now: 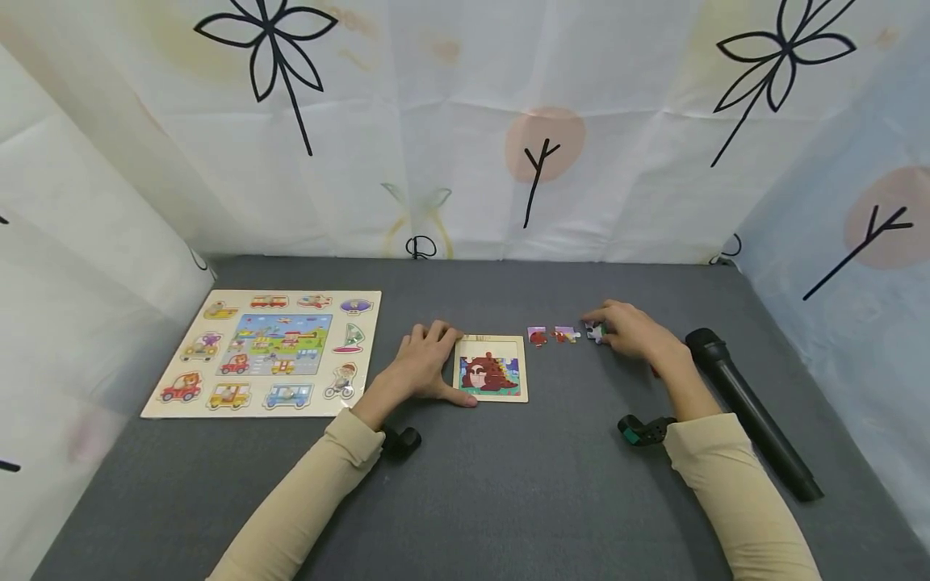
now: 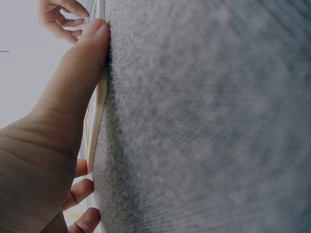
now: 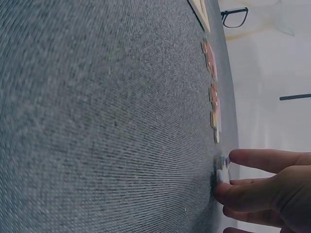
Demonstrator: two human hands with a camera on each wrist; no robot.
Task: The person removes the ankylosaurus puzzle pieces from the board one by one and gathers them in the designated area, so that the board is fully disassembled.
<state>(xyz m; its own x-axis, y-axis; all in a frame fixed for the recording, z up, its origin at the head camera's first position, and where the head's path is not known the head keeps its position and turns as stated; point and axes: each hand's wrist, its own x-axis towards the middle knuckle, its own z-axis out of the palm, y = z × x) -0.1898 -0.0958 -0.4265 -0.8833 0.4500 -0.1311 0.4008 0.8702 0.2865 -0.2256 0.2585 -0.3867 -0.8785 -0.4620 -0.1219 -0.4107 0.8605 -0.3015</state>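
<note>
My left hand (image 1: 423, 363) grips the left side of a small wooden jigsaw puzzle board (image 1: 501, 342), its thumb at the near edge and fingers at the far left corner. The board shows a red-brown dinosaur picture. In the left wrist view the thumb (image 2: 82, 63) lies along the board's edge (image 2: 97, 119). Off to the right, my right hand (image 1: 634, 329) pinches a jigsaw piece (image 1: 595, 332) close over the table; the right wrist view shows this piece (image 3: 223, 168) between thumb and fingers. Two more pieces, one pink and red (image 1: 537, 336), one with yellow (image 1: 566, 334), lie between board and right hand.
A large picture puzzle board (image 1: 256, 397) with vehicle shapes lies on the left of the grey table (image 1: 523, 500). A black tube-like object (image 1: 756, 415) lies right of my right forearm. White printed cloth (image 1: 450, 161) stands around the back and sides.
</note>
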